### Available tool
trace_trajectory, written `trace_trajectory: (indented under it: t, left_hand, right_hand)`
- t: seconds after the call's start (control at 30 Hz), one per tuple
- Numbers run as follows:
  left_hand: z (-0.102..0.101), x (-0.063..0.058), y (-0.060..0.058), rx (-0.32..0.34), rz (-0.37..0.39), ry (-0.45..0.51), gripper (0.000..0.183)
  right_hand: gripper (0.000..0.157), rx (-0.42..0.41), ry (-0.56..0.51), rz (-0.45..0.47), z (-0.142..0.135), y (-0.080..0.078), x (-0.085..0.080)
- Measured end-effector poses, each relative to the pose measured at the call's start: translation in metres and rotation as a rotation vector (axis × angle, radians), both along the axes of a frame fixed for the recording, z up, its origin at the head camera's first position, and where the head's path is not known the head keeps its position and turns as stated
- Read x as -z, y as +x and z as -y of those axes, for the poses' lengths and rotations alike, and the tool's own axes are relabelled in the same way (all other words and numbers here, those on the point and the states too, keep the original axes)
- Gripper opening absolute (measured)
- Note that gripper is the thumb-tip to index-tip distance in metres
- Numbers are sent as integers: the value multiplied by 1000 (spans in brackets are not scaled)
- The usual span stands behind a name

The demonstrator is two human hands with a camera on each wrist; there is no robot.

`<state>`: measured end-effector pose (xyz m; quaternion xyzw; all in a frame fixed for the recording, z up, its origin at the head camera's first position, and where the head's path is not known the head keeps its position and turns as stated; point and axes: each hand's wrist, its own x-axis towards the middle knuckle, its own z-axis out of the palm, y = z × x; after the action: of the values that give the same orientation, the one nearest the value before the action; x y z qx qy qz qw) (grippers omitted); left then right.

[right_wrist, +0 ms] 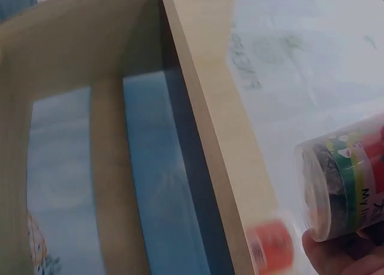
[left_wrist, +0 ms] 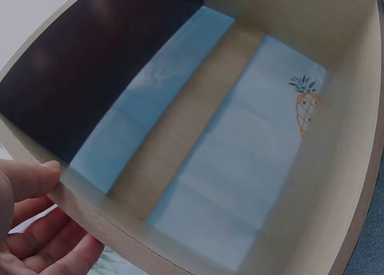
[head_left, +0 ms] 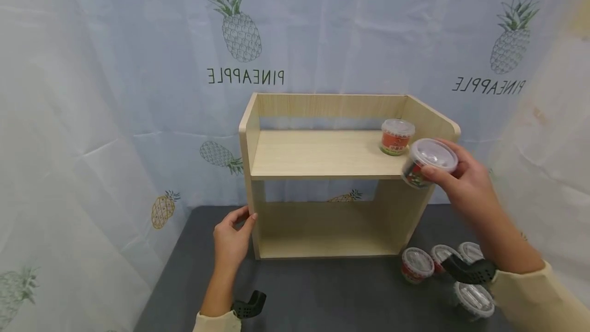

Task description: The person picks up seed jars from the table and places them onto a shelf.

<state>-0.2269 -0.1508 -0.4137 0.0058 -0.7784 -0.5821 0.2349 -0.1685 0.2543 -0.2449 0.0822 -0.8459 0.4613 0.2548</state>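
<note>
A two-tier light wooden shelf (head_left: pixel 318 155) stands in the middle of the head view. My left hand (head_left: pixel 232 240) grips the front edge of its left side panel, thumb on the front and fingers around the outside. In my right hand (head_left: pixel 472 186) is a clear-lidded plastic cup (head_left: pixel 430 160), held tilted in front of the upper tier's right end. The right wrist view shows a red, green and yellow label on this cup (right_wrist: pixel 351 179). Behind it, an orange-labelled lidded cup (head_left: pixel 396 138) sits upright on the upper tier, near the right panel.
Several more lidded cups (head_left: pixel 417 264) are on the dark tabletop (head_left: pixel 332 293) at the right, below my right forearm. One clear-lidded cup (head_left: pixel 475 298) lies nearer the front. A pineapple-print curtain (head_left: pixel 322 29) hangs behind the shelf and along both sides.
</note>
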Motion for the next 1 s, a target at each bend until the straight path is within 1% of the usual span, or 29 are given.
trace_trajectory:
  t: [0.1, 0.17, 0.23, 0.33, 0.43, 0.5, 0.6, 0.77, 0.87, 1.0]
  left_hand:
    - [-1, 2, 0, -10, -12, -2, 27]
    - [-1, 2, 0, -12, -19, 3, 26]
    - [-2, 3, 0, -13, -27, 6, 25]
    - [-2, 4, 1, -10, -43, 12, 24]
    - [-2, 3, 1, -9, -41, 10, 25]
    - [-2, 2, 0, -5, -32, 5, 26]
    - [-3, 1, -1, 1, -20, 6, 27]
    - [-4, 2, -3, 9, -29, 8, 27]
    - [-4, 3, -3, 10, -34, 12, 26]
    - [-4, 3, -3, 6, -50, 22, 26]
  right_hand:
    - [58, -89, 14, 36, 25, -20, -8]
    - [63, -118, 32, 83, 39, -34, -11]
    - [67, -129, 66, 144, 51, -47, -14]
    - [75, -123, 136, 231, 66, -67, -16]
    - [82, -134, 156, 298, 78, -85, -18]
    - [86, -127, 148, 334, 84, -95, -20]
    - [90, -116, 117, 364, 91, -110, -21]
    - [87, -145, 25, 375, 103, -133, -20]
    - [88, -145, -17, 379, 108, -144, -17]
    - [91, -138, -36, 378, 114, -155, -15]
